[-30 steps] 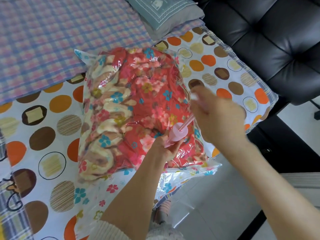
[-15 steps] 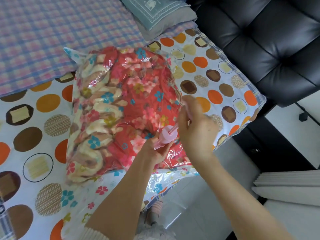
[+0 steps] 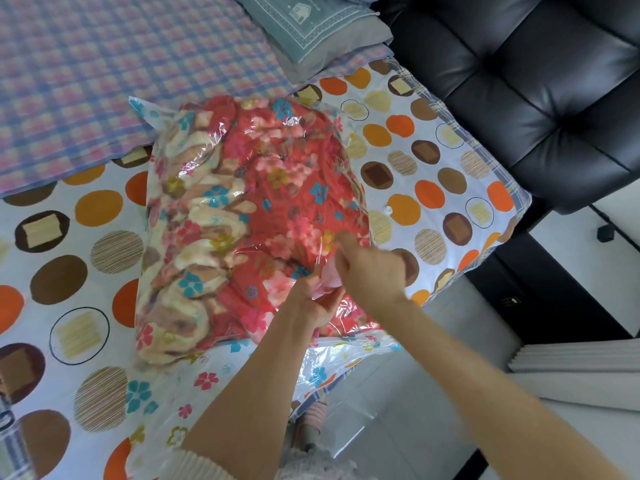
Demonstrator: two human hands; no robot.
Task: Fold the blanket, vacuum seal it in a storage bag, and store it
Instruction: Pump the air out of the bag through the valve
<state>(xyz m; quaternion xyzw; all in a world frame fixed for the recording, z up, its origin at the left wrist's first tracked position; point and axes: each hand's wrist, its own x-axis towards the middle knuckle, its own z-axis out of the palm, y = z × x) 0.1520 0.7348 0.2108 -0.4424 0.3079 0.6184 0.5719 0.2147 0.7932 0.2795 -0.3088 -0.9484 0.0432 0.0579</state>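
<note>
1. I am looking down on the storage bag (image 3: 206, 379), which is lying flat on the dotted bedsheet (image 3: 69, 271). Its near flap is reaching over the edge of the bed closest to me.
2. The red floral blanket (image 3: 263, 188) is sitting bundled inside the bag and filling most of it. The clear plastic is wrinkling over it.
3. My left hand (image 3: 311, 301) is gripping the body of the pink pump (image 3: 328, 280), fingers curled around it. The pump is standing on the bag's near right part.
4. My right hand (image 3: 372, 270) is clenching over the pump's top, touching the left hand. The part it is gripping is hiding under the fingers.
5. A small white round piece (image 3: 388, 209) is lying on the sheet just right of the bag, apart from both hands.
6. A plaid cover (image 3: 104, 64) is lying beyond the bag, and a grey-green pillow (image 3: 311, 26) is resting at the far end. A black padded chair (image 3: 519, 81) is standing right of the bed.
</note>
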